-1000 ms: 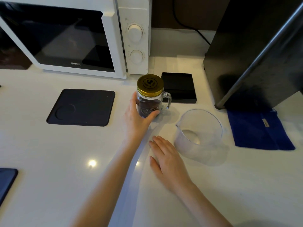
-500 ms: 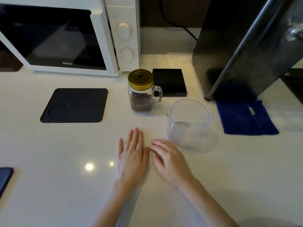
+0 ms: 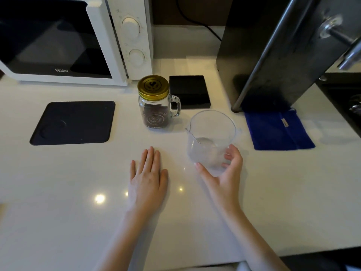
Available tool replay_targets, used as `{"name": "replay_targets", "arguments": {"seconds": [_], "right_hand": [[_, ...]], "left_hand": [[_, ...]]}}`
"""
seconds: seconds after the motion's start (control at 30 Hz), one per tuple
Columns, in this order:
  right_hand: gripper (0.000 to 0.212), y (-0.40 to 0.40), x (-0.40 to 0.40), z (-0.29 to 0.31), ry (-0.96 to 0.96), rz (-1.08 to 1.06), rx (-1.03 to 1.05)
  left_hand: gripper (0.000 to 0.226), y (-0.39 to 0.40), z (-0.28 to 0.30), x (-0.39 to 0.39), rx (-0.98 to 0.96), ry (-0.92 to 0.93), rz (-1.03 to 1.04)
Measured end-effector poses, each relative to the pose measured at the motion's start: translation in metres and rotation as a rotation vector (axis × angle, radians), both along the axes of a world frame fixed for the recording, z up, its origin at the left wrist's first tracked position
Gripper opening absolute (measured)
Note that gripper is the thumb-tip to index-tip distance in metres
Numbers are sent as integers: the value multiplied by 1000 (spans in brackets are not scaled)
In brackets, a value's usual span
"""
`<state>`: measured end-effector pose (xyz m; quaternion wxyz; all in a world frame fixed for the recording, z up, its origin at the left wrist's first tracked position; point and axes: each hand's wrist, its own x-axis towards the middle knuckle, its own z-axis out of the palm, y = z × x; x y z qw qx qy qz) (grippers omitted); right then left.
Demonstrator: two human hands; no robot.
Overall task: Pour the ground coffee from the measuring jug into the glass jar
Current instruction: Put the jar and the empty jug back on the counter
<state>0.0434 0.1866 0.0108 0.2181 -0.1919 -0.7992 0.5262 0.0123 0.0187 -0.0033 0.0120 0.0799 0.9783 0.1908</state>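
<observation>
A glass jar (image 3: pixel 155 112) with a handle stands upright on the white counter. A gold lid (image 3: pixel 153 87) is on it, and dark coffee shows through the glass. To its right and nearer to me stands the clear measuring jug (image 3: pixel 209 137), upright, and it looks empty. My right hand (image 3: pixel 224 178) curls around the jug's near side, with the thumb on the left and the fingers on the right. My left hand (image 3: pixel 148 178) lies flat on the counter in front of the jar, holding nothing.
A white microwave (image 3: pixel 58 40) stands at the back left, with a black mat (image 3: pixel 74 123) in front of it. A flat black block (image 3: pixel 189 91) sits behind the jar. A blue cloth (image 3: pixel 277 130) lies right of the jug, below a tall dark appliance (image 3: pixel 273 51).
My left hand let go of the jar and came back to rest flat on the counter. My right hand lifted off the counter and closed around the jug.
</observation>
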Motion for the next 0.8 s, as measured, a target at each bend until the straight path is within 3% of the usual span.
{"name": "replay_targets", "arguments": {"seconds": [0.13,0.8], "right_hand": [[100,-8,-12,-3,14,-37,-25],[93,2,-99,2,60,-128,89]], "left_hand": [[70,1,1,1,3,2,4],[70,1,6,0,29,8,15]]}}
